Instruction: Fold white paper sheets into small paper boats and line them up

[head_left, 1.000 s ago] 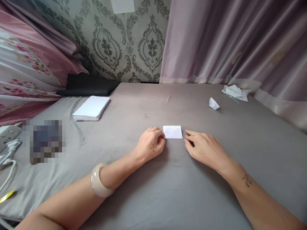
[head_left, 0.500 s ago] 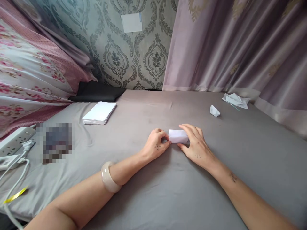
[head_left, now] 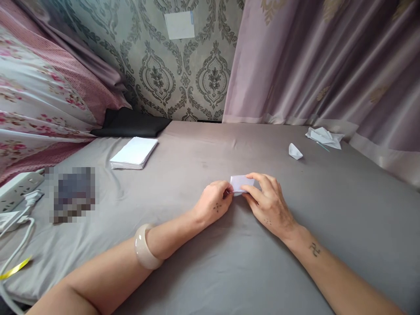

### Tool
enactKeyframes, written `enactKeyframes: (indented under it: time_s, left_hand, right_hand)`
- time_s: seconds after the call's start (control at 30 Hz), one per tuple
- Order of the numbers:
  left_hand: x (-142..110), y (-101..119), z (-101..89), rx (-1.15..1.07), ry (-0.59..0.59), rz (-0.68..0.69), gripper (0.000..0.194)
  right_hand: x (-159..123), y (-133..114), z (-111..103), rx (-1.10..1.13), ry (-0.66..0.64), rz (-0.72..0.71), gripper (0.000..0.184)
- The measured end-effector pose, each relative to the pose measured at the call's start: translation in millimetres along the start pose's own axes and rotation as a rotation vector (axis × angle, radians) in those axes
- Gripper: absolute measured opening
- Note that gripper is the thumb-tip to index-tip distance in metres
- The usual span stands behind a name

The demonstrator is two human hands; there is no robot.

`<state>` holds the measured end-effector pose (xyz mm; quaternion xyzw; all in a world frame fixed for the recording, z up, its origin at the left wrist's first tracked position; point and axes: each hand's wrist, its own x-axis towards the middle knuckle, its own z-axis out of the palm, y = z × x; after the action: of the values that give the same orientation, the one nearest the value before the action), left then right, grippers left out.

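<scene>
Between my hands, a small folded white sheet of paper point(head_left: 239, 182) is held just above or on the grey cloth; I cannot tell which. My left hand point(head_left: 215, 202) pinches its left end between thumb and bent fingers. At the right end, my right hand point(head_left: 267, 197) grips the paper, with the index finger over its upper edge and another finger along its lower fold. Part of the right end is hidden behind those fingers. A pale bangle point(head_left: 146, 247) circles my left forearm.
A stack of white paper point(head_left: 135, 152) lies at the left, before a black cloth point(head_left: 131, 122). A folded paper piece point(head_left: 295, 151) and loose white papers point(head_left: 324, 137) lie at the far right. A power strip point(head_left: 19, 190) with cables and a blurred-out object point(head_left: 74, 192) sit at left.
The right hand has turned inward and its fingers have closed further onto the paper, one now along the lower fold. The paper's lower flap looks narrower. The left hand keeps its pinch.
</scene>
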<state>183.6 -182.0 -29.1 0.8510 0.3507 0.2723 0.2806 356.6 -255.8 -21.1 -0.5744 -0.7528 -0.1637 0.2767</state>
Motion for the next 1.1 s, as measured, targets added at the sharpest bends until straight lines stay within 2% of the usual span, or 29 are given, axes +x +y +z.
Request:
enactKeyframes:
  time_s: [0.13, 0.23, 0.33, 0.47, 0.53, 0.7, 0.9, 1.1]
  left_hand:
    - [-4, -5, 3.5, 0.099, 0.032, 0.117, 0.039]
    - [-6, -4, -0.5, 0.241, 0.067, 0.154, 0.055]
    - [-7, 3, -7.5, 0.348, 0.064, 0.217, 0.049]
    - [-7, 10, -11.1, 0.378, 0.028, 0.373, 0.042]
    - [-6, 11, -9.7, 0.38, 0.016, 0.397, 0.041]
    - [-2, 1, -4.5, 0.356, -0.08, 0.343, 0.036]
    - [-1, -8, -2.3, 0.404, -0.146, 0.322, 0.035]
    - [3, -12, -4.8, 0.491, -0.179, 0.087, 0.046]
  right_hand:
    - [0, 0, -2, -0.007, 0.014, -0.048, 0.022]
    - [1, 2, -3, -0.012, 0.015, -0.065, 0.025]
    - [3, 2, -1, 0.002, 0.005, -0.083, 0.024]
    - [5, 3, 3, 0.025, 0.017, -0.125, 0.023]
    - [4, 4, 6, 0.036, 0.013, -0.144, 0.024]
    - [0, 10, 10, 0.107, -0.069, -0.16, 0.025]
    - [-6, 10, 12, 0.113, -0.184, -0.077, 0.033]
    - [-14, 11, 8, 0.035, -0.334, -0.06, 0.047]
